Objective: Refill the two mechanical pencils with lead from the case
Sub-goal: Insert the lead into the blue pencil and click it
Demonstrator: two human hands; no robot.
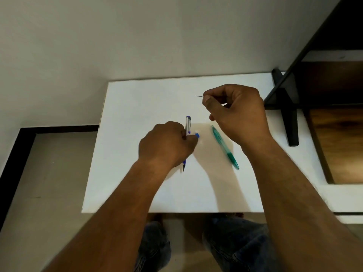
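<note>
"While the camera looks down, what surface and room get logged?"
"White worktop (137, 107) set against a plain pale wall (98, 46). Grey floor (49, 173) with a black border on the left, a dark frame (290, 114) and brown wooden panels (337, 144) on the right."
"Any writing?"
"Print on either barrel is too small to read."
"Hands?"
"Apart. Left hand (167, 146), knuckles up, grips the blue pencil (188, 124) mid-barrel, tip toward the person. A small blue piece (197, 135) sits at its fingertips (cap or case, cannot tell). Right hand (235, 112), farther back, pinches a thin lead (198, 96) between thumb and forefinger, pointing left. Green pencil (225, 147) lies on the worktop just beside the right wrist, untouched."
</note>
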